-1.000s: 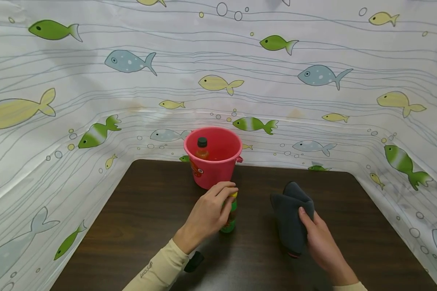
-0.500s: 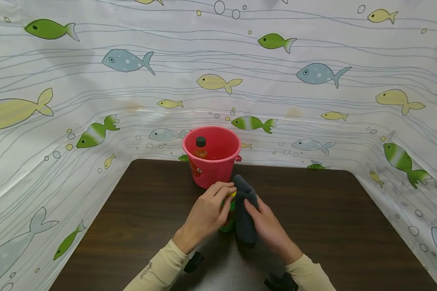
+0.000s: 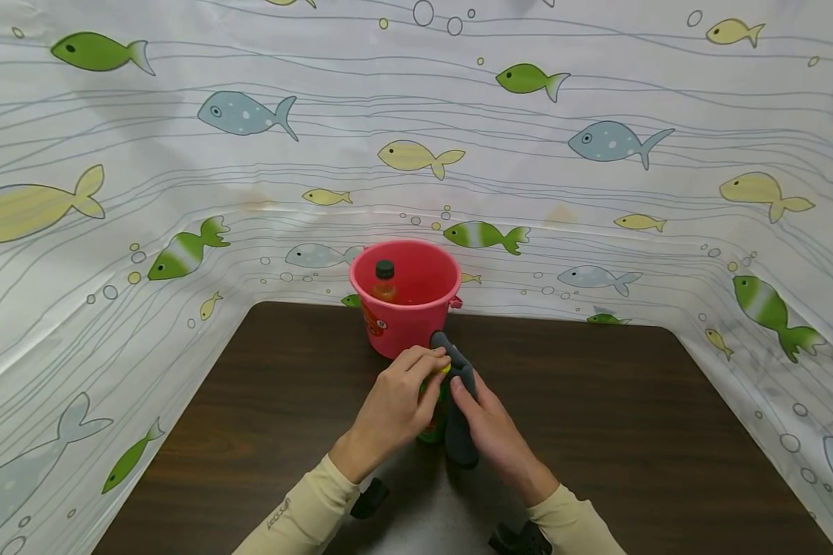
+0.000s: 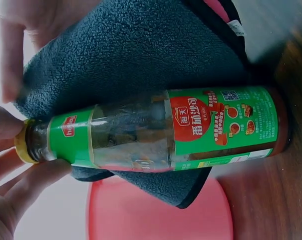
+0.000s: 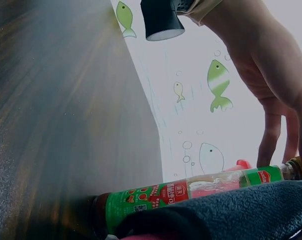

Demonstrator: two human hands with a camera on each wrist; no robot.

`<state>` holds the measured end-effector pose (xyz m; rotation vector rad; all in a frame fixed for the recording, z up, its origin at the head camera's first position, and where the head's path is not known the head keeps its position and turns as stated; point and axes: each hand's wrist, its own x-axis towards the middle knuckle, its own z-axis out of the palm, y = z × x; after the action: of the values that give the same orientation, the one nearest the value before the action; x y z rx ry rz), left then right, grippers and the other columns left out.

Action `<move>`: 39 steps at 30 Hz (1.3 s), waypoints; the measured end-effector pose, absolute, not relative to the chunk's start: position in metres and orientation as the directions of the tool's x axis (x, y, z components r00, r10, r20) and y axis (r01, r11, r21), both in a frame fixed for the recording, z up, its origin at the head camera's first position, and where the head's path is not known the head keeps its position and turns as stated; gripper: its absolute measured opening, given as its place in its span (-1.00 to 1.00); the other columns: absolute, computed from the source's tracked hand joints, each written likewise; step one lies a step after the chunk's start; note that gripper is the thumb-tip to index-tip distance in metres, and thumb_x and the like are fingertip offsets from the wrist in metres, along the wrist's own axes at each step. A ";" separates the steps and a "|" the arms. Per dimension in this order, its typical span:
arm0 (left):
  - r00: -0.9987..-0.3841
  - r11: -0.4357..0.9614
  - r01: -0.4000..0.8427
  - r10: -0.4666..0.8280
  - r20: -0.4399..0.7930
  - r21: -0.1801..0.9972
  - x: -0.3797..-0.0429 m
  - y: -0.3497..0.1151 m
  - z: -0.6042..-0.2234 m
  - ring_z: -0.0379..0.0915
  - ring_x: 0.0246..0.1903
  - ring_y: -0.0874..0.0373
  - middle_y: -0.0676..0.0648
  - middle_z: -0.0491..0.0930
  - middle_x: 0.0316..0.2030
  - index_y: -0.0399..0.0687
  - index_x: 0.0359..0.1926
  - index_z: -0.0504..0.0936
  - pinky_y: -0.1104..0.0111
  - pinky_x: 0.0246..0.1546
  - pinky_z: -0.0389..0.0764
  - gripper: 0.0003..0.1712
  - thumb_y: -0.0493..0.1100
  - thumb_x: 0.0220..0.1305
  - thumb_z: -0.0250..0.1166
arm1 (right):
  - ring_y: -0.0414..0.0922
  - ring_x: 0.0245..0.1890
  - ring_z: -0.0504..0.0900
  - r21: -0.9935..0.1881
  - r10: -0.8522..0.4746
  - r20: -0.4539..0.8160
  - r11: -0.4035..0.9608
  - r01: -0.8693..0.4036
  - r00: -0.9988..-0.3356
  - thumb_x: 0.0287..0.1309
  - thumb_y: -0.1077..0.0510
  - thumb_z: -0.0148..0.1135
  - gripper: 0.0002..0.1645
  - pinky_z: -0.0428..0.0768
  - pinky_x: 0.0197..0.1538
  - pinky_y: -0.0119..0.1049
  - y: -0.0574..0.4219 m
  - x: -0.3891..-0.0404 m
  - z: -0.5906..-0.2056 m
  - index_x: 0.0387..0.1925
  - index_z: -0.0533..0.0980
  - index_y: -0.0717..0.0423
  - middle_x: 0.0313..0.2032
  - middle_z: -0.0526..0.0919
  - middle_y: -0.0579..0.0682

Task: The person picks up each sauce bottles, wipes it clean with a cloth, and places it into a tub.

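Note:
My left hand [image 3: 392,401] pinches the yellow cap of a glass ketchup bottle [image 4: 131,135] with green labels. The bottle stands upright on the table, partly hidden behind the hand in the head view. A dark grey cloth [image 4: 136,55] is gripped in my right hand [image 3: 496,432], the thumb on its near face. It lies along the bottle's right side and seems to touch the glass. In the right wrist view the cloth covers the lower side of the bottle [image 5: 175,192], and the fingers of the left hand [image 5: 270,65] reach down to the cap.
Just behind the hands a pink bucket [image 3: 416,327] stands on the dark wooden table [image 3: 597,401]. Inside it is a bottle with a dark cap [image 3: 385,270]. A white fish-patterned sheet [image 3: 416,108] rises around the table's back and sides.
The right hand has brought the cloth leftward from the right side of the table to the bottle, then slightly further left. The left hand has stayed on the cap.

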<state>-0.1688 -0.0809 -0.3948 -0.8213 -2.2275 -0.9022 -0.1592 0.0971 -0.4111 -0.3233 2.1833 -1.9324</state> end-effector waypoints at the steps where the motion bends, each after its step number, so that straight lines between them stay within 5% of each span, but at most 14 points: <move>1: -0.634 0.576 0.719 0.317 0.705 0.389 -0.169 -0.081 -0.395 0.71 0.09 0.02 -0.17 0.73 0.04 -0.27 0.06 0.75 0.24 0.16 0.74 -0.69 -0.33 0.30 0.48 | 0.14 0.62 0.23 -0.993 -0.300 -0.005 0.115 -0.031 -0.954 0.66 -0.25 -0.13 -0.26 0.27 0.61 0.25 0.097 -0.159 -0.411 0.68 0.10 -0.13 0.63 0.23 0.08; 9: -0.637 0.576 0.718 0.319 0.702 0.390 -0.169 -0.082 -0.395 0.70 0.09 0.03 -0.16 0.73 0.03 -0.27 0.06 0.75 0.26 0.14 0.75 -0.70 -0.32 0.32 0.46 | 0.14 0.69 0.10 -0.988 -0.294 0.039 0.134 -0.082 -0.955 0.66 -0.26 -0.14 -0.30 0.10 0.61 0.46 0.093 -0.161 -0.410 0.68 0.07 -0.36 0.69 0.12 -0.08; 13: -0.634 0.573 0.721 0.319 0.705 0.389 -0.169 -0.082 -0.396 0.70 0.10 0.03 -0.15 0.72 0.03 -0.26 0.06 0.74 0.26 0.14 0.75 -0.71 -0.31 0.34 0.46 | 0.10 0.58 0.33 -0.981 -0.264 0.048 0.167 -0.095 -0.963 0.66 -0.23 -0.11 -0.34 0.36 0.56 0.25 0.093 -0.161 -0.413 0.65 0.18 -0.27 0.61 0.31 -0.01; 16: -0.629 0.569 0.725 0.319 0.709 0.387 -0.170 -0.082 -0.397 0.70 0.10 0.03 -0.15 0.72 0.03 -0.26 0.06 0.74 0.25 0.15 0.75 -0.71 -0.31 0.34 0.46 | 0.07 0.32 0.58 -0.977 -0.225 0.040 0.195 -0.085 -0.973 0.67 -0.21 -0.10 -0.37 0.62 0.30 -0.03 0.094 -0.160 -0.416 0.57 0.33 -0.10 0.41 0.55 0.11; 19: -0.629 0.568 0.726 0.322 0.708 0.387 -0.170 -0.082 -0.397 0.70 0.10 0.04 -0.15 0.72 0.03 -0.25 0.05 0.74 0.25 0.15 0.75 -0.71 -0.31 0.32 0.47 | 0.01 0.08 0.67 -0.974 -0.197 0.019 0.218 -0.063 -0.980 0.67 -0.21 -0.08 -0.40 0.65 0.04 -0.24 0.095 -0.160 -0.421 0.46 0.44 0.00 0.18 0.67 0.16; 39: -0.629 0.562 0.730 0.330 0.704 0.388 -0.171 -0.082 -0.395 0.71 0.08 0.03 -0.16 0.71 0.02 -0.24 0.03 0.73 0.27 0.09 0.77 -0.70 -0.33 0.29 0.49 | -0.07 -0.01 0.70 -0.970 -0.223 -0.046 0.241 -0.009 -0.974 0.65 -0.21 -0.05 -0.43 0.66 -0.03 -0.32 0.105 -0.165 -0.461 0.25 0.55 0.14 0.04 0.73 0.14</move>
<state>-0.1707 -0.0819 -0.3952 -0.8469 -2.2256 -0.9158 -0.1655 0.1050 -0.4607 -0.2206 2.3317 -1.8207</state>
